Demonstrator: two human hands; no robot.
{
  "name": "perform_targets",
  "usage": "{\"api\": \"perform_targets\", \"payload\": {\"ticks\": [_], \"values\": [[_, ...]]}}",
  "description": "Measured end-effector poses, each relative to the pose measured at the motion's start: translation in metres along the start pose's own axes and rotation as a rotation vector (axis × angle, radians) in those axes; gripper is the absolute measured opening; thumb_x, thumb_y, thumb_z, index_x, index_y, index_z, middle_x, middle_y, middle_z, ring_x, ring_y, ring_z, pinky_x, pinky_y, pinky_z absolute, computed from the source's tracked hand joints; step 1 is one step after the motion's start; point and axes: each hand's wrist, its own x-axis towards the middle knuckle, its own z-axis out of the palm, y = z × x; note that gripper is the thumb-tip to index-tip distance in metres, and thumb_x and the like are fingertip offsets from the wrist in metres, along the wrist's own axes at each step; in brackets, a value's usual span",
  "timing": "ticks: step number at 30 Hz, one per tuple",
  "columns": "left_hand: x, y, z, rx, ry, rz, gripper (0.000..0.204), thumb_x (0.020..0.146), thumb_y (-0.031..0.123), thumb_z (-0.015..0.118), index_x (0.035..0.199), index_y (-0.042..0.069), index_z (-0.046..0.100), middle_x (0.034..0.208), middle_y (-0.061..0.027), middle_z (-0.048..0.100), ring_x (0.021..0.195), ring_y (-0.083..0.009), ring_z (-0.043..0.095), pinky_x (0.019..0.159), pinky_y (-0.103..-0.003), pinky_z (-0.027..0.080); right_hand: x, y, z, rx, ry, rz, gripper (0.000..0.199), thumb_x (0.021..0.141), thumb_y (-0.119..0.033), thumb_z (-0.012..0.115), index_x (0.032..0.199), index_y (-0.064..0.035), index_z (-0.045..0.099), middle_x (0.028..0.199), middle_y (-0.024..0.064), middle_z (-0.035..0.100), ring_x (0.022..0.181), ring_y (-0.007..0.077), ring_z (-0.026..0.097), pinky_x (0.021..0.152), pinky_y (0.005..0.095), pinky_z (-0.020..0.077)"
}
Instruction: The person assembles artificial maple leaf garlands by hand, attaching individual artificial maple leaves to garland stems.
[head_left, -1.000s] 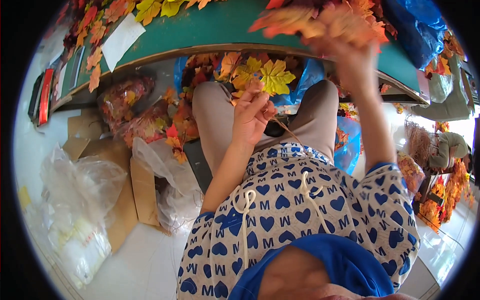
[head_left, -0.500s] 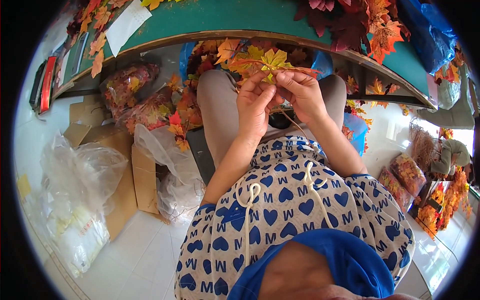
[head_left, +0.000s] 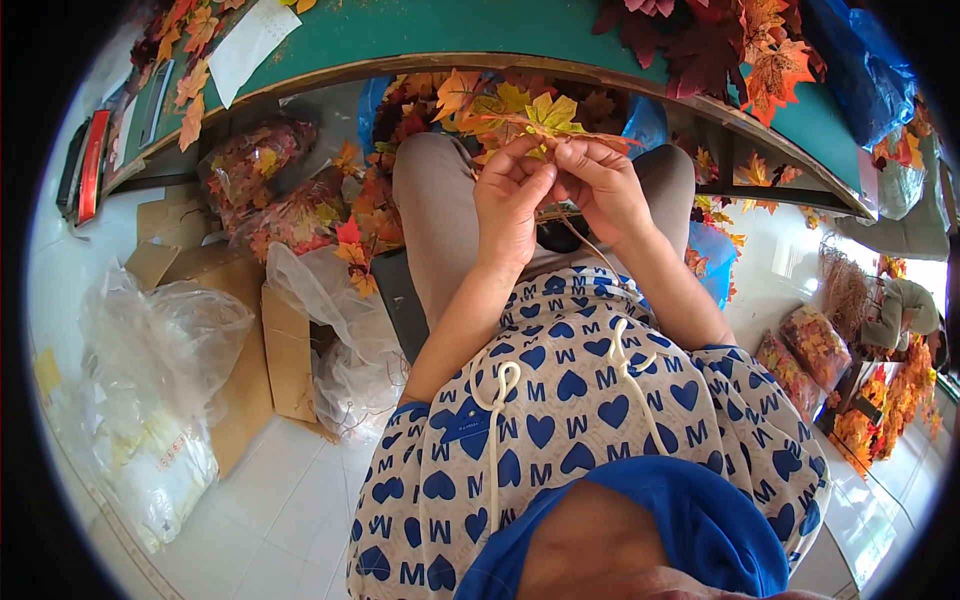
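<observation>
My left hand (head_left: 510, 210) and my right hand (head_left: 606, 192) meet above my lap, thumbs and fingertips pinched together. Between them is an artificial maple leaf sprig, its yellow-green leaf (head_left: 551, 114) standing just beyond the fingertips. A thin brown stem (head_left: 592, 243) runs from under the hands back toward my shirt. Fingers cover the point where leaf and stem meet. Orange and red leaves lie close behind the sprig, so I cannot tell which of them belong to it.
A green-topped table (head_left: 420, 40) curves ahead, with dark red leaves (head_left: 680, 50) and a blue plastic bag (head_left: 868, 70) at its right. Leaf-filled bags (head_left: 262, 160), an opened cardboard box (head_left: 240, 300) and clear plastic bags (head_left: 165, 340) crowd the left floor. More bagged leaves (head_left: 815, 348) lie at right.
The yellow-green leaf has tipped slightly at the fingertips. Both hands keep their pinch in nearly the same place, and the table edge sits a little higher in view.
</observation>
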Motion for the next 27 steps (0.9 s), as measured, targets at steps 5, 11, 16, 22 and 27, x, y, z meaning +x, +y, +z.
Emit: {"api": "perform_targets", "payload": {"ticks": [5, 11, 16, 22, 27], "values": [[-0.001, 0.001, 0.0, 0.027, 0.028, 0.006, 0.031, 0.082, -0.002, 0.06, 0.113, 0.001, 0.054, 0.082, -0.0047, 0.061, 0.065, -0.0133, 0.06, 0.061, -0.024, 0.052, 0.001, 0.005, 0.0, 0.007, 0.026, 0.009, 0.013, 0.084, -0.01, 0.064, 0.09, 0.0014, 0.064, 0.077, 0.0054, 0.063, 0.059, 0.0132, 0.056, 0.055, 0.0248, 0.0468], [0.002, 0.006, 0.006, 0.044, 0.044, 0.019, 0.031, 0.081, -0.004, 0.06, 0.112, -0.002, 0.054, 0.08, -0.0059, 0.061, 0.062, -0.0109, 0.059, 0.06, -0.021, 0.051, 0.006, 0.005, -0.01, 0.178, -0.057, 0.109, 0.019, 0.088, -0.016, 0.059, 0.099, -0.0005, 0.061, 0.084, 0.0047, 0.061, 0.069, 0.013, 0.057, 0.059, 0.0234, 0.0478], [0.004, 0.005, 0.006, 0.115, 0.047, -0.011, 0.032, 0.08, -0.005, 0.06, 0.111, -0.004, 0.054, 0.079, -0.007, 0.062, 0.061, -0.0115, 0.058, 0.057, -0.023, 0.05, 0.007, 0.004, -0.01, 0.212, -0.073, 0.172, 0.017, 0.088, -0.016, 0.059, 0.098, -0.0034, 0.06, 0.082, 0.0034, 0.06, 0.069, 0.0124, 0.056, 0.058, 0.0242, 0.047], [0.006, 0.004, 0.007, 0.104, 0.059, -0.01, 0.03, 0.08, -0.006, 0.06, 0.11, -0.004, 0.055, 0.077, -0.007, 0.061, 0.06, -0.0117, 0.058, 0.057, -0.023, 0.05, 0.006, 0.005, -0.011, 0.173, -0.071, 0.174, 0.019, 0.088, -0.017, 0.059, 0.1, -0.002, 0.06, 0.081, 0.0037, 0.06, 0.066, 0.0124, 0.055, 0.058, 0.0229, 0.0457], [0.008, 0.002, 0.005, 0.125, 0.068, -0.017, 0.031, 0.081, -0.006, 0.059, 0.111, -0.003, 0.056, 0.077, -0.0064, 0.061, 0.06, -0.0117, 0.058, 0.058, -0.023, 0.05, 0.006, 0.008, -0.01, 0.154, -0.089, 0.105, 0.018, 0.088, -0.015, 0.058, 0.098, -0.0003, 0.062, 0.08, 0.0046, 0.06, 0.066, 0.0129, 0.054, 0.062, 0.0235, 0.0454]]}}
